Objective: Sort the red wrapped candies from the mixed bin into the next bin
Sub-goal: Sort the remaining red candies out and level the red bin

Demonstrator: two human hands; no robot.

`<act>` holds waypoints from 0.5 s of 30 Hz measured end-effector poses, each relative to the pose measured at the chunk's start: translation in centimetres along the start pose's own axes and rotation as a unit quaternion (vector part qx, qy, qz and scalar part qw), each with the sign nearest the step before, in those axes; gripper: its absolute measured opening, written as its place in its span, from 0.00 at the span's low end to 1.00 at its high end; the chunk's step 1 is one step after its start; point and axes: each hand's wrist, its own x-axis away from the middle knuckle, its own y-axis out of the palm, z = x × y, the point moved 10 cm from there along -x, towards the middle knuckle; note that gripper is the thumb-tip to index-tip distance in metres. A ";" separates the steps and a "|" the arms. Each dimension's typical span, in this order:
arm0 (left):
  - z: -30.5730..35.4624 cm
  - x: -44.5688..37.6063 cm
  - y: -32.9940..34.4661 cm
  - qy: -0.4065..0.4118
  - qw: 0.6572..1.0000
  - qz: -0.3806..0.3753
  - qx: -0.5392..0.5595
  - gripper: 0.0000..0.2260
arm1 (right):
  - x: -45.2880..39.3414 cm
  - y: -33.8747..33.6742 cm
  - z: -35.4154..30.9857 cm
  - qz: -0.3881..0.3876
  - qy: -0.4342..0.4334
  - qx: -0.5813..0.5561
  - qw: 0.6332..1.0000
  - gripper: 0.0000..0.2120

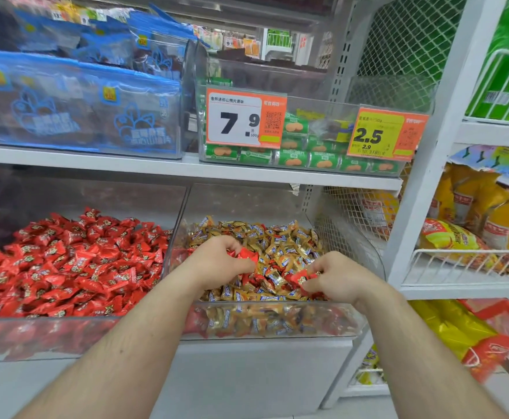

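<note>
Over the mixed bin (277,309) of gold wrapped sweets, red wrapped candies (246,254) are pinched in the curled fingers of the left hand (221,261), and more (301,278) are gripped by the right hand (336,278). Beside it to the left, the next bin (50,328) is heaped with red candies.

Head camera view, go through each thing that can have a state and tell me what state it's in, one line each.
left hand: in the mixed bin, gripping red candies
right hand: in the mixed bin, pinching a red candy
mixed bin: gold candies with red ones still among them
red bin: heaped with red candies only
</note>
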 end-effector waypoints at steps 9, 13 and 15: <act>0.5 0.9 -0.9 -0.004 0.986 0.039 0.160 0.08 | 0.8 -0.2 -2.2 -0.006 -0.019 -0.261 0.965 0.17; 1.5 2.0 -3.9 0.016 0.968 0.068 0.240 0.07 | 2.6 1.5 -6.9 -0.086 -0.026 -0.475 0.875 0.13; 1.4 3.2 -5.7 0.025 0.955 0.070 0.287 0.08 | 3.8 2.7 -9.6 -0.125 -0.025 -0.534 0.836 0.12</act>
